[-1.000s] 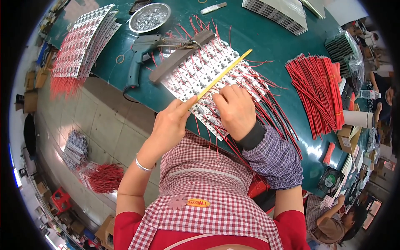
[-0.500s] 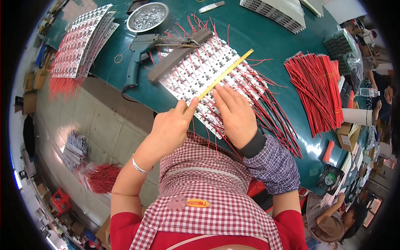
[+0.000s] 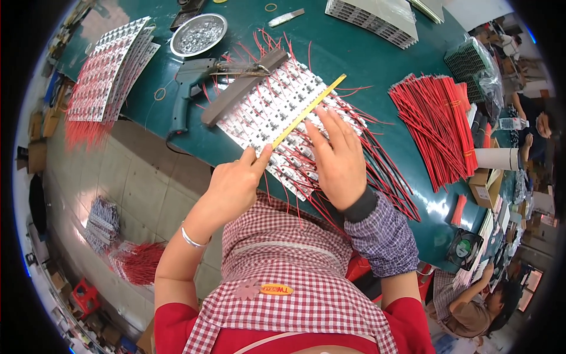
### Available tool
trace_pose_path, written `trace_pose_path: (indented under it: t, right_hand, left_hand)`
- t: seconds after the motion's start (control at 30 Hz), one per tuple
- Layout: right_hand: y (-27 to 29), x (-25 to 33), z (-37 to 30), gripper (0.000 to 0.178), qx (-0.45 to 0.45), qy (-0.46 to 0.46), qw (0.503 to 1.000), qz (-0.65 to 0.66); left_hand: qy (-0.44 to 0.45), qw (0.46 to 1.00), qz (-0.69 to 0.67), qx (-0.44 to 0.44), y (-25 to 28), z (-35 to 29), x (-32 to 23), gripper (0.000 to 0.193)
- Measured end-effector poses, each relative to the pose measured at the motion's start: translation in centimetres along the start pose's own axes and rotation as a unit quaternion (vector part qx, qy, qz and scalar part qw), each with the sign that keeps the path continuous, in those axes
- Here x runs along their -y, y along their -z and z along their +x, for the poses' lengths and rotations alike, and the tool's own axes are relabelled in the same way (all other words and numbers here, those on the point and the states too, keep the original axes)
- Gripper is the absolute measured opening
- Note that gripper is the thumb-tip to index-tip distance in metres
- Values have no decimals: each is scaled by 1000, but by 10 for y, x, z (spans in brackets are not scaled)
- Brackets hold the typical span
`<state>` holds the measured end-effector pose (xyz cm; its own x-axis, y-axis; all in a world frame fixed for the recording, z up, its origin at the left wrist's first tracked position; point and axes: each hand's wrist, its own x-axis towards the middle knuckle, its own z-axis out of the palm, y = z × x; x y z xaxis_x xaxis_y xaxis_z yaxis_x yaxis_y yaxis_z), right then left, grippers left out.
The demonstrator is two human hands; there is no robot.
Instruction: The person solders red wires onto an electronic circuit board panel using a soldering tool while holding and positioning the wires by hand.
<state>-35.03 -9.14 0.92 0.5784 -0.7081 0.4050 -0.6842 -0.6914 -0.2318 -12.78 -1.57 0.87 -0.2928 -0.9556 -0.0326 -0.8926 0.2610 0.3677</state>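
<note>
A white circuit-board panel (image 3: pixel 285 89) with rows of small dark parts lies slanted in front of me, red wires running out at its far and right edges. Across it rests a thin yellow strip (image 3: pixel 309 110). My left hand (image 3: pixel 234 182) is curled, its thumb and forefinger closed at the near end of this strip. Flat over the wires and panel, my right hand (image 3: pixel 340 159) has its fingers outstretched, fingertips beside the strip's middle. A brown-grey bar (image 3: pixel 234 96) lies along the panel's left side, with a teal pistol-shaped tool (image 3: pixel 183 99) whose metal tip reaches over the bar.
Stacked wired panels (image 3: pixel 106 71) stand at far left, near a bowl of small shiny pieces (image 3: pixel 224 29). Bundled red wires (image 3: pixel 429 127) lie to the right, below green trays (image 3: pixel 466 65). A small fan (image 3: pixel 464 248) sits at the right edge. Another person (image 3: pixel 471 307) is lower right.
My right hand has slid a little away from me along the yellow strip, its fingers spreading slightly. My left hand stays at the strip's near end. The whole view has shifted a little.
</note>
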Motion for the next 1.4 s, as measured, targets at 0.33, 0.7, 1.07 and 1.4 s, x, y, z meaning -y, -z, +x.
trace_pose_path:
  t: [0.33, 0.7, 1.07, 1.4]
  right_hand:
    - [-23, -19, -11, 53, 64, -63, 995, -32]
    - [-27, -63, 23, 61, 94, -94, 990, -46]
    - [7, -18, 11, 64, 107, -83, 991, -10]
    - [-10, 27, -12, 69, 178, 17, 980, 84]
  left_hand:
    - [23, 989, -145, 23, 33, -7, 22, 52]
    - [186, 803, -547, -146, 45, -19, 58, 42]
    - [263, 869, -139, -396, 50, -28, 155, 40]
    - [282, 877, 156, -357, 41, -12, 220, 33]
